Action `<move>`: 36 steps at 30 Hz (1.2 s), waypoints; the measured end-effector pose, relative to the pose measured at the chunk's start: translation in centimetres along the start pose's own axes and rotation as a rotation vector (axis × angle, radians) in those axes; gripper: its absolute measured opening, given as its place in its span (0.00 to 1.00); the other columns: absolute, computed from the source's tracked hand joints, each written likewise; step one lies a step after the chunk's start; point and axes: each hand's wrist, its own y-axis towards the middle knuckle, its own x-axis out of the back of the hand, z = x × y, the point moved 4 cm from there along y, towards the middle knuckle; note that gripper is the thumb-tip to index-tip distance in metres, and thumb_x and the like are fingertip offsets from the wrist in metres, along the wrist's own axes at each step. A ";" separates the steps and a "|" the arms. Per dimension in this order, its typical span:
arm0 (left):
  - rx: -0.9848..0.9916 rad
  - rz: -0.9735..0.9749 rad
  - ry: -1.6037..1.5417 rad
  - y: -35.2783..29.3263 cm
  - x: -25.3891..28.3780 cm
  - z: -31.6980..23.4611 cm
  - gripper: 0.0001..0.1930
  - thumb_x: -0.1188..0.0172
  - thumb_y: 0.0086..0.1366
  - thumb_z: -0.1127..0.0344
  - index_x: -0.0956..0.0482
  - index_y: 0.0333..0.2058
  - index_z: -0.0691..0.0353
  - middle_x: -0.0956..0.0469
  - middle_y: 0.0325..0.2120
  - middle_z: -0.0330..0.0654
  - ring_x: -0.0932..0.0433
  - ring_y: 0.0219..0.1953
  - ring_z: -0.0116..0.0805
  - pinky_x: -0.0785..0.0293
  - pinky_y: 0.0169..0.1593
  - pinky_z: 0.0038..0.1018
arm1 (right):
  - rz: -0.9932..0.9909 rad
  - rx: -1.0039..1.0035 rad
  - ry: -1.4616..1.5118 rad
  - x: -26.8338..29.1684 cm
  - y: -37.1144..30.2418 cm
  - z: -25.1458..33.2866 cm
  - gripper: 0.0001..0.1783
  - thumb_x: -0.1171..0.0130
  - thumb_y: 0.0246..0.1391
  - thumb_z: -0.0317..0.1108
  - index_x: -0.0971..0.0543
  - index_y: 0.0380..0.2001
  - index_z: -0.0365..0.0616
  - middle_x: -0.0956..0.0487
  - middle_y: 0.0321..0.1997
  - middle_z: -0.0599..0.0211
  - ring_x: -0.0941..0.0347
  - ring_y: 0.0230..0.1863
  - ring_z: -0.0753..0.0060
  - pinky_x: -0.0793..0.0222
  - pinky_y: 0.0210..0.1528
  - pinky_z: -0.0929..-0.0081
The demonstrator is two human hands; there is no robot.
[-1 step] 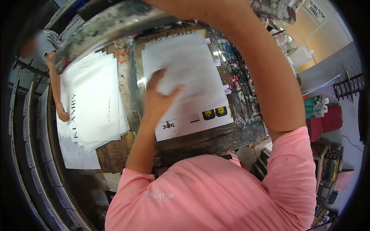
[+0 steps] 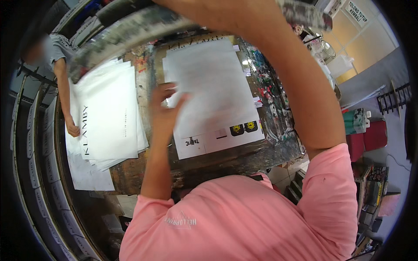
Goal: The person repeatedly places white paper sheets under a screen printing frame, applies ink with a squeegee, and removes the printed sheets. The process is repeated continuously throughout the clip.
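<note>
My left hand [image 2: 167, 102] is blurred by motion, thumb and fingers apart, at the left edge of a pale translucent sheet [image 2: 213, 82]. It appears to hold nothing. Beneath the sheet, a white printed paper [image 2: 209, 148] with black and yellow marks shows at the near end. My right arm reaches up to the top edge, where my right hand [image 2: 196, 11] is partly cut off and its fingers are hidden. It is next to a paint-smeared frame [image 2: 126, 41], which slants raised over the far side of the table.
A stack of white printed sheets [image 2: 111, 113] lies left on the paint-stained table [image 2: 183, 172]. Another person's hand [image 2: 73, 129] is at its left edge. Racks [image 2: 48, 174] with printed sheets line the left; a red chair [image 2: 374, 135] and green container [image 2: 355, 122] stand right.
My left hand has moved left, from over the translucent sheet to its left edge. My right arm stays raised beside the frame, with little change.
</note>
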 end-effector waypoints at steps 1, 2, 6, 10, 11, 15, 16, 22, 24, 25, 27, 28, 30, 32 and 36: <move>0.061 -0.116 -0.426 -0.3 4.0 0.0 0.28 0.25 0.63 0.74 0.22 0.61 0.65 0.17 0.44 0.42 0.18 0.45 0.29 0.19 0.48 0.26 | 0.023 -0.015 0.007 -0.1 -0.8 0.3 0.25 0.36 0.59 0.55 0.15 0.33 0.41 0.18 0.26 0.53 0.18 0.33 0.52 0.28 0.44 0.51; -0.014 -0.183 -0.545 -1.2 7.6 -0.2 0.38 0.25 0.64 0.66 0.30 0.69 0.69 0.16 0.41 0.40 0.17 0.46 0.29 0.22 0.47 0.25 | 0.087 -0.020 0.006 -1.0 -1.7 0.3 0.24 0.34 0.59 0.56 0.14 0.36 0.43 0.17 0.28 0.55 0.17 0.36 0.54 0.29 0.46 0.51; 0.250 -0.023 -0.543 -9.4 9.2 4.3 0.55 0.11 0.44 0.69 0.32 0.70 0.73 0.19 0.57 0.51 0.16 0.52 0.39 0.18 0.57 0.33 | 0.928 0.009 0.107 -2.0 -14.3 3.9 0.24 0.36 0.62 0.59 0.12 0.41 0.49 0.20 0.43 0.57 0.24 0.50 0.53 0.31 0.50 0.54; 0.209 0.005 0.148 -13.3 6.9 10.6 0.59 0.09 0.34 0.44 0.23 0.65 0.68 0.19 0.49 0.47 0.22 0.54 0.41 0.28 0.59 0.42 | 0.920 -0.166 0.306 -5.5 -23.7 4.9 0.25 0.33 0.60 0.56 0.13 0.51 0.49 0.16 0.46 0.63 0.20 0.50 0.55 0.22 0.50 0.54; 0.095 -0.009 0.387 -13.7 6.3 11.5 0.60 0.10 0.31 0.40 0.22 0.64 0.66 0.21 0.48 0.45 0.23 0.54 0.43 0.32 0.59 0.44 | 0.963 -0.216 0.298 -6.1 -25.6 5.6 0.26 0.32 0.59 0.54 0.13 0.52 0.49 0.16 0.46 0.63 0.20 0.50 0.55 0.21 0.50 0.55; -0.057 -0.029 0.604 -14.5 5.4 14.1 0.64 0.16 0.25 0.29 0.20 0.63 0.61 0.26 0.44 0.44 0.30 0.52 0.47 0.42 0.58 0.46 | 1.008 -0.252 0.278 -8.7 -28.6 7.1 0.33 0.23 0.47 0.47 0.16 0.57 0.48 0.17 0.52 0.63 0.22 0.50 0.55 0.21 0.50 0.58; -0.046 -0.015 0.596 -14.6 5.5 14.4 0.63 0.15 0.25 0.30 0.20 0.62 0.61 0.26 0.45 0.45 0.30 0.52 0.48 0.42 0.59 0.47 | 0.875 -0.199 0.247 -9.1 -28.0 6.9 0.34 0.22 0.46 0.47 0.16 0.57 0.48 0.17 0.53 0.62 0.22 0.50 0.55 0.21 0.51 0.58; 0.015 0.054 0.591 -14.5 5.6 14.1 0.57 0.16 0.25 0.30 0.18 0.53 0.65 0.29 0.42 0.45 0.33 0.50 0.47 0.40 0.58 0.45 | 0.636 -0.073 0.188 -19.6 -24.9 0.2 0.35 0.22 0.46 0.46 0.19 0.58 0.47 0.18 0.55 0.58 0.23 0.52 0.51 0.21 0.52 0.56; 0.003 0.024 0.572 -14.2 5.9 13.6 0.56 0.16 0.26 0.29 0.17 0.51 0.65 0.30 0.41 0.44 0.33 0.49 0.47 0.41 0.58 0.45 | 0.558 -0.083 0.191 -24.7 -23.1 -3.2 0.32 0.23 0.48 0.46 0.19 0.56 0.48 0.20 0.49 0.62 0.23 0.50 0.53 0.21 0.49 0.56; 0.046 0.057 0.567 -14.0 5.9 13.6 0.55 0.18 0.28 0.26 0.16 0.49 0.65 0.31 0.40 0.42 0.34 0.49 0.46 0.41 0.57 0.45 | 0.525 -0.087 0.180 -27.1 -21.9 -4.8 0.30 0.24 0.50 0.46 0.19 0.54 0.48 0.21 0.45 0.63 0.23 0.50 0.53 0.22 0.48 0.56; 0.028 0.026 0.568 -13.9 6.1 13.3 0.54 0.19 0.29 0.25 0.16 0.48 0.64 0.31 0.39 0.42 0.33 0.49 0.46 0.41 0.57 0.45 | 0.563 -0.096 0.105 -31.4 -18.6 -7.7 0.24 0.29 0.56 0.52 0.18 0.50 0.51 0.21 0.45 0.64 0.22 0.49 0.53 0.21 0.45 0.55; 0.000 0.021 0.567 -13.9 6.2 13.1 0.54 0.19 0.30 0.24 0.16 0.48 0.63 0.31 0.39 0.42 0.33 0.48 0.46 0.41 0.57 0.45 | 0.598 -0.097 0.085 -32.8 -16.8 -9.0 0.23 0.32 0.60 0.56 0.17 0.49 0.51 0.19 0.46 0.64 0.21 0.50 0.53 0.20 0.45 0.54; -0.016 -0.002 0.550 -14.0 6.2 13.1 0.54 0.19 0.30 0.24 0.16 0.49 0.64 0.28 0.39 0.43 0.32 0.47 0.47 0.40 0.57 0.45 | 0.732 -0.051 0.083 -34.6 -13.3 -11.4 0.25 0.37 0.63 0.61 0.15 0.45 0.50 0.16 0.43 0.60 0.19 0.48 0.51 0.21 0.46 0.51; -0.038 -0.017 0.482 -14.4 6.1 13.2 0.57 0.17 0.30 0.26 0.17 0.53 0.65 0.26 0.41 0.45 0.30 0.48 0.48 0.37 0.57 0.46 | 0.865 -0.063 0.165 -35.8 -10.3 -13.8 0.30 0.42 0.66 0.67 0.14 0.43 0.49 0.14 0.39 0.56 0.17 0.44 0.46 0.22 0.47 0.49; 0.045 -0.030 0.205 -15.0 5.9 13.8 0.64 0.13 0.29 0.35 0.25 0.63 0.68 0.23 0.47 0.47 0.28 0.51 0.51 0.32 0.56 0.47 | 0.778 -0.070 0.187 -36.1 -9.9 -15.0 0.30 0.43 0.65 0.68 0.14 0.41 0.51 0.13 0.40 0.55 0.16 0.47 0.46 0.22 0.47 0.48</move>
